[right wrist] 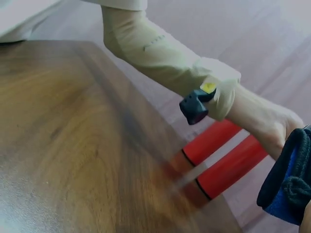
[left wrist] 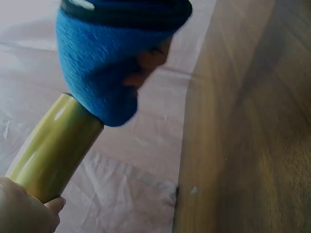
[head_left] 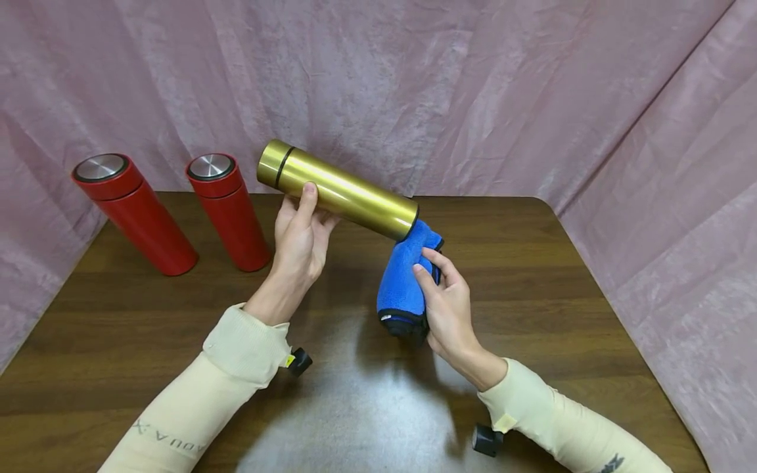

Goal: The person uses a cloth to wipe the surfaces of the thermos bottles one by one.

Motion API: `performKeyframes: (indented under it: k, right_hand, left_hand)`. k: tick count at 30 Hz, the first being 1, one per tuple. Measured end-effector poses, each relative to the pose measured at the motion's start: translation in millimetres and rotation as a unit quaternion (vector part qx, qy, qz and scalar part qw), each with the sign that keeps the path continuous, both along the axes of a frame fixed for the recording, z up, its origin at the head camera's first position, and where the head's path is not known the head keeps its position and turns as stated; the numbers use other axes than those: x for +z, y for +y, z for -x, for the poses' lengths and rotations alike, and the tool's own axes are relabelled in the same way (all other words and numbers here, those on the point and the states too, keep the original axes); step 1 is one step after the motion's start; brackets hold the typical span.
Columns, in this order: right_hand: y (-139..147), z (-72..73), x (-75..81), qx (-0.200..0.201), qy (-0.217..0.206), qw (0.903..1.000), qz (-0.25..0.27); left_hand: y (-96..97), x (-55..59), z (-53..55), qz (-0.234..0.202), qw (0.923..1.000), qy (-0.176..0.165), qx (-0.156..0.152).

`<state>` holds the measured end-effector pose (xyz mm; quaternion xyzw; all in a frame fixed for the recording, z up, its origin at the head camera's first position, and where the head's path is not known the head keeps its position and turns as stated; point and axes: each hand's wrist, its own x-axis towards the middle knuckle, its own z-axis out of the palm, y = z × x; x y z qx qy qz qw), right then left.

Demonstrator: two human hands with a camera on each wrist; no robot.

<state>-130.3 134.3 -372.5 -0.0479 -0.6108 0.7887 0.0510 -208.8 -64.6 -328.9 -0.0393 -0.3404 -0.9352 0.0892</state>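
Observation:
A gold thermos flask point(head_left: 349, 194) is held in the air by my left hand point(head_left: 298, 236), thumb on its near side and fingers beneath. It tilts, with its lid end up at the left and its base lower at the right. My right hand point(head_left: 451, 309) pinches a folded blue cloth point(head_left: 402, 282) with dark edging. The top of the cloth meets the flask's base, as the left wrist view also shows, with the gold flask point(left wrist: 58, 145) running up to the blue cloth point(left wrist: 97, 63). Part of the right hand is hidden behind the cloth there.
Two red thermos flasks stand upright on the wooden table point(head_left: 520, 263) at the left, one red flask point(head_left: 142, 223) farther out and the other red flask point(head_left: 233, 220) close to my left hand. A pink curtain point(head_left: 378, 79) hangs behind the table and along its right side.

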Motion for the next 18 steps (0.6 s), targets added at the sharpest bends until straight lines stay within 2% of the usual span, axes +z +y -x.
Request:
performKeyframes:
  k: [5, 9, 14, 18]
  right_hand:
    - [0.5, -7.0, 3.8, -0.022, 0.058, 0.9981, 0.004]
    - [3.1, -6.6, 7.6, -0.04, 0.108, 0.9932, -0.02]
    - [9.1, 2.3, 12.1, -0.055, 0.154, 0.9856, -0.044]
    - [14.7, 13.2, 15.1, -0.067, 0.165, 0.9825, -0.055]
  left_hand:
    - [1.2, -2.0, 0.4, 0.003, 1.0, -0.006, 0.002]
    - [1.9, -4.0, -0.7, 0.007, 0.9999, -0.012, 0.0]
    - [3.1, -6.7, -3.2, 0.022, 0.9997, -0.008, -0.003]
    - [4.3, -8.2, -5.2, 0.036, 0.9993, 0.001, -0.01]
